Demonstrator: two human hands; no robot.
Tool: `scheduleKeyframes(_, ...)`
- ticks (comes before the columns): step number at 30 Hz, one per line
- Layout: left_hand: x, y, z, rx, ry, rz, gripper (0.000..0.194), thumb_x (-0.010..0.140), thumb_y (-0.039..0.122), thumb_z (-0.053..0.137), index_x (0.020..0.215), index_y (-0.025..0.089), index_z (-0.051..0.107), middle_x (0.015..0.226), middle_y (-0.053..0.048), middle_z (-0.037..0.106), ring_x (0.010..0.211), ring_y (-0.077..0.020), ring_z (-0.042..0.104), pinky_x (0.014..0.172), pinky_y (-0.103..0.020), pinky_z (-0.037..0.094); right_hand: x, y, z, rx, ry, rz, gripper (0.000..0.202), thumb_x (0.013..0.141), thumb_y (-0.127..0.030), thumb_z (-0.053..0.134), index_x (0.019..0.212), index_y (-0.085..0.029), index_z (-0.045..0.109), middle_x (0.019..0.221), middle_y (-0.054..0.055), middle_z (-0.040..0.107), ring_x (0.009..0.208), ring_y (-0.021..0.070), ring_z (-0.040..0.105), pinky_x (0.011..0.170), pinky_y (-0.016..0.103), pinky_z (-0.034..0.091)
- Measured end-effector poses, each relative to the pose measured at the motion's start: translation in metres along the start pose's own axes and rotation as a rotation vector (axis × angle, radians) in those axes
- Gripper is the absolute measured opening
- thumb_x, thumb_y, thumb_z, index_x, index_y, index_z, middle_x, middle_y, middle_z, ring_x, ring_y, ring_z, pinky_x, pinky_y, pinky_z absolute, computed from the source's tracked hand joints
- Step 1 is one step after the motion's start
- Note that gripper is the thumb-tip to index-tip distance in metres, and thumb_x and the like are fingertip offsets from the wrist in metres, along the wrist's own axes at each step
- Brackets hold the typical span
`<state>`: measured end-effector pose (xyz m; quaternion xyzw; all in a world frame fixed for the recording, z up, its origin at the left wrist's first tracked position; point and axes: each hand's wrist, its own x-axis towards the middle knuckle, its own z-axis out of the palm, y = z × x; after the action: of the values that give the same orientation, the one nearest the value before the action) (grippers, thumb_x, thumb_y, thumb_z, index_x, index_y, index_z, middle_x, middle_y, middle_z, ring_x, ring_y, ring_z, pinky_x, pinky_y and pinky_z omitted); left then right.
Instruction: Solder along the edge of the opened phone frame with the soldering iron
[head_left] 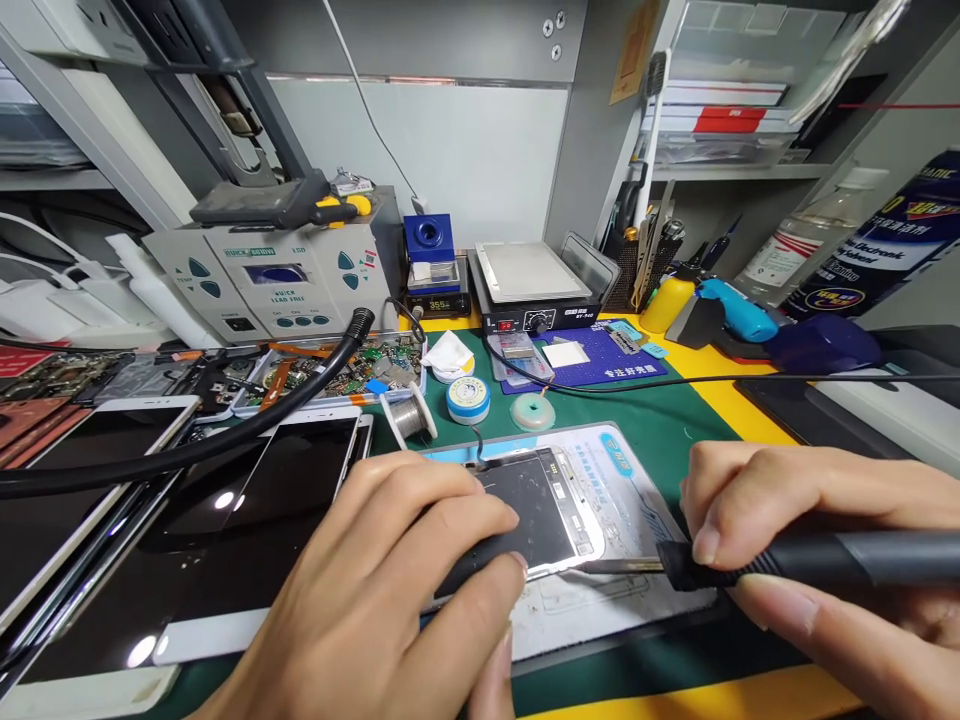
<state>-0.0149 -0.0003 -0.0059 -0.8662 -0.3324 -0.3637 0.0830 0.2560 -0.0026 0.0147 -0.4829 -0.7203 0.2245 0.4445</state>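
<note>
A phone screen assembly (pixel 534 510) with a dark back and a pale frame lies on a light printed work pad (pixel 630 480). My left hand (pixel 397 570) is closed over its left part, fingers bent, with a dark object partly hidden under the fingers. Between finger and thumb, my right hand (pixel 795 530) grips a black-handled tool (pixel 840 560). The tool's thin metal tip points left and meets the lower right edge of the screen assembly.
Several phones (pixel 277 500) lie at the left, crossed by a black hose (pixel 300 400). Behind the pad are a solder spool (pixel 409 415), a blue-rimmed tin (pixel 468 400) and a hot plate (pixel 532 275). A rework station (pixel 277 270) stands back left, bottles (pixel 817 230) back right.
</note>
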Motion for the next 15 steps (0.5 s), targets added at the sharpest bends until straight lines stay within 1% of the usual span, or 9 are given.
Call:
scheduleKeyframes(3, -0.002, -0.003, -0.003, -0.039, 0.029, -0.002, 0.025, 0.073, 0.007, 0.063, 0.094, 0.019, 0.068, 0.112, -0.003, 0.065, 0.113, -0.0192, 0.055, 0.099, -0.039, 0.046, 0.014, 0.0, -0.01, 0.105, -0.189, 0.025, 0.013, 0.08, -0.027, 0.075, 0.078, -0.039, 0.072, 0.063, -0.004, 0.065, 0.047, 0.0161, 0.062, 0.04, 0.024, 0.046)
scheduleKeyframes(5, -0.001, -0.004, -0.005, -0.053, 0.022, -0.014, 0.026, 0.072, 0.006, 0.064, 0.095, 0.02, 0.068, 0.114, -0.002, 0.063, 0.116, -0.0186, 0.054, 0.101, -0.038, 0.045, 0.021, 0.004, -0.016, 0.199, -0.253, 0.128, 0.008, 0.084, -0.034, 0.077, 0.079, -0.037, 0.073, 0.065, -0.005, 0.066, 0.037, 0.0104, 0.054, 0.035, 0.021, 0.041)
scheduleKeyframes(7, -0.001, -0.006, -0.007, -0.069, 0.006, -0.027, 0.026, 0.074, 0.005, 0.063, 0.096, 0.02, 0.068, 0.115, -0.001, 0.062, 0.119, -0.0172, 0.053, 0.104, -0.036, 0.045, 0.025, 0.011, -0.019, 0.318, -0.278, 0.264, 0.01, 0.086, -0.041, 0.078, 0.08, -0.034, 0.073, 0.066, -0.004, 0.064, 0.034, 0.0072, 0.046, 0.032, 0.018, 0.032)
scheduleKeyframes(8, -0.001, -0.006, -0.008, -0.081, -0.004, -0.035, 0.027, 0.076, 0.005, 0.062, 0.097, 0.02, 0.067, 0.117, -0.001, 0.061, 0.12, -0.0165, 0.053, 0.106, -0.035, 0.044, 0.025, 0.014, -0.02, 0.39, -0.302, 0.335, 0.014, 0.085, -0.044, 0.079, 0.081, -0.033, 0.073, 0.063, -0.004, 0.061, 0.035, 0.0067, 0.043, 0.033, 0.017, 0.029)
scheduleKeyframes(10, 0.0, -0.008, -0.01, -0.104, -0.025, -0.046, 0.029, 0.078, 0.005, 0.061, 0.102, 0.021, 0.066, 0.119, 0.0, 0.061, 0.123, -0.0155, 0.052, 0.109, -0.033, 0.044, 0.026, 0.018, -0.021, 0.535, -0.352, 0.456, 0.018, 0.085, -0.048, 0.079, 0.085, -0.031, 0.072, 0.054, -0.007, 0.052, 0.036, 0.0064, 0.037, 0.036, 0.015, 0.027)
scheduleKeyframes(12, 0.001, -0.011, -0.012, -0.093, -0.044, -0.011, 0.029, 0.08, 0.007, 0.061, 0.105, 0.022, 0.066, 0.121, 0.0, 0.06, 0.124, -0.0158, 0.053, 0.11, -0.033, 0.044, 0.027, 0.015, -0.019, 0.62, -0.348, 0.522, 0.022, 0.084, -0.049, 0.08, 0.087, -0.029, 0.072, 0.046, -0.008, 0.047, 0.037, 0.0069, 0.035, 0.038, 0.014, 0.029)
scheduleKeyframes(15, 0.006, -0.016, -0.016, -0.013, -0.111, 0.084, 0.027, 0.083, 0.013, 0.059, 0.107, 0.023, 0.066, 0.122, -0.001, 0.06, 0.125, -0.0174, 0.052, 0.113, -0.033, 0.041, 0.028, 0.002, -0.015, 0.578, -0.242, 0.606, 0.033, 0.079, -0.056, 0.083, 0.084, -0.025, 0.072, 0.043, -0.006, 0.051, 0.036, 0.0074, 0.043, 0.037, 0.014, 0.031)
